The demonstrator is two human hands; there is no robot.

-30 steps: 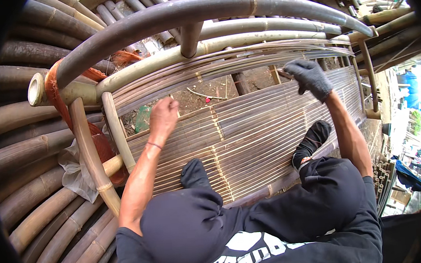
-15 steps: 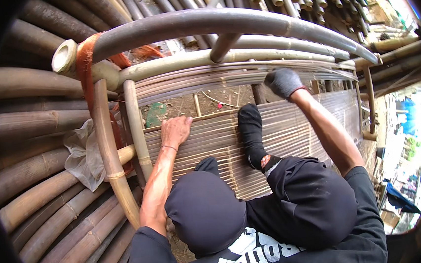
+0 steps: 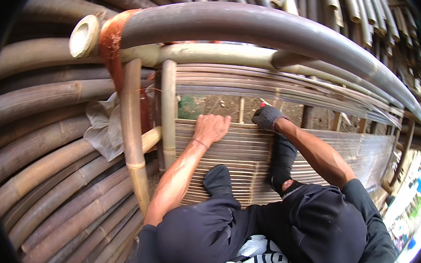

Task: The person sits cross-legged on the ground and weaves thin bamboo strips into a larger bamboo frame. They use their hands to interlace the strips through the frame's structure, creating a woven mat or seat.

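A bamboo slat panel [image 3: 222, 153] with narrow gaps between its strips lies between the posts of a bamboo frame. My left hand [image 3: 212, 129], bare, is closed with its fingers curled over the panel's far slat. My right hand [image 3: 268, 117], in a dark grey glove, is closed at the same edge, a short way to the right, just past my foot. Whatever its fingers grip is hidden from view. My feet, in black socks [image 3: 218, 181], rest on the panel. Beyond an open gap runs a bundle of loose bamboo slats [image 3: 246, 81].
A thick dark bamboo pole [image 3: 241, 22] arches across the far side, bound with orange strapping [image 3: 112, 47] at its left end. An upright bamboo post [image 3: 133, 132] stands left, beside a crumpled plastic bag [image 3: 104, 127]. Stacked bamboo poles [image 3: 37, 128] fill the left.
My right hand has come left and nearer, from the far slat bundle to the panel's edge beside my left hand. My left hand stays at the edge; the view has turned.
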